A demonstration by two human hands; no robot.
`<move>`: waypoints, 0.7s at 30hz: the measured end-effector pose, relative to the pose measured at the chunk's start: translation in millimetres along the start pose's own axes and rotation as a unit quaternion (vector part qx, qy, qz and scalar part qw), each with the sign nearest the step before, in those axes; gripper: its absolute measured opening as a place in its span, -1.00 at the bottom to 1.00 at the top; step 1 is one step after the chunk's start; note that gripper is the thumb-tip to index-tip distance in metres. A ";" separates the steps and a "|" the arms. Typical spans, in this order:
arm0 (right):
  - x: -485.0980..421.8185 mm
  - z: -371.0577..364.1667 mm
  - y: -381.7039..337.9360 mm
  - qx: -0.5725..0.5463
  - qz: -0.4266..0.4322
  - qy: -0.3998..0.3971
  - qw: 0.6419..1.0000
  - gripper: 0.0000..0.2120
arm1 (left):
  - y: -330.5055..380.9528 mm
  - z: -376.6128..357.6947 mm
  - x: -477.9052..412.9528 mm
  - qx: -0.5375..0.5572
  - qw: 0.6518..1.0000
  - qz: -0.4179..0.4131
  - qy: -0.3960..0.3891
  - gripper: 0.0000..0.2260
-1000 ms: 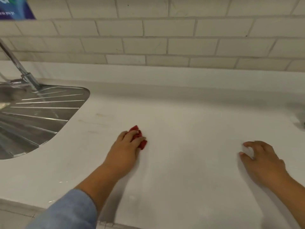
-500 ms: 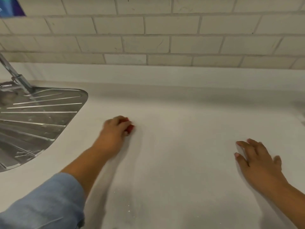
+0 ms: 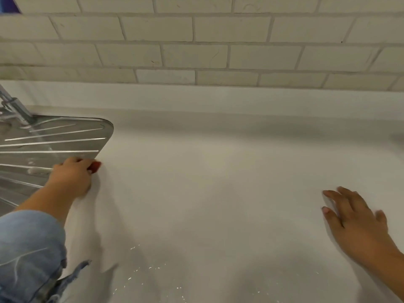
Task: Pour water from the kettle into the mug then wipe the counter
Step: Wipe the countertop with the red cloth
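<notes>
My left hand is closed on a small red cloth and presses it onto the white counter, right at the edge of the steel drainboard. Only a corner of the cloth shows past my fingers. My right hand lies flat on the counter at the right, fingers spread, holding nothing. Small wet glints lie on the counter near the front edge. Neither kettle nor mug is in view.
A tap base stands at the back of the drainboard on the far left. A white tiled wall and a low upstand close off the counter's back.
My left hand has slid the red cloth left and away from me, from mid-counter to the drainboard's edge. My right hand has stayed flat on the counter at the right.
</notes>
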State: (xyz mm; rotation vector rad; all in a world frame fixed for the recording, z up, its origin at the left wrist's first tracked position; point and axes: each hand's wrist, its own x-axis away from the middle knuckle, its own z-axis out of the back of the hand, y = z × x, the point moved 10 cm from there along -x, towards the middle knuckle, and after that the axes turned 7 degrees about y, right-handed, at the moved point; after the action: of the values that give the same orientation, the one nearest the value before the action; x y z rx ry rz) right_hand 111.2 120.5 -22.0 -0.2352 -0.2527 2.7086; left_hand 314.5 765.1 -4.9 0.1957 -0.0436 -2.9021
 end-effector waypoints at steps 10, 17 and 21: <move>-8.8 -7.4 11.5 -0.002 -0.003 0.025 1.000 -0.57 | 212.7 61.4 243.7 0.179 0.922 -0.343 -0.014 -0.65; -14.3 -15.2 12.7 -0.067 0.020 0.037 0.997 -0.55 | 134.8 54.4 266.6 0.101 0.952 -0.288 0.030 -0.62; -13.8 -15.4 11.0 -0.070 0.032 0.054 0.996 -0.54 | 8.7 47.1 203.4 0.028 0.985 -0.162 0.046 -0.49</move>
State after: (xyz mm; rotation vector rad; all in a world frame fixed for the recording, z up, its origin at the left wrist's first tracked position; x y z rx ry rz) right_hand 122.5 107.0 -37.5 -0.4354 -0.4101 2.7334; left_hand 114.0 710.1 16.0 0.3798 -0.0835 -3.2139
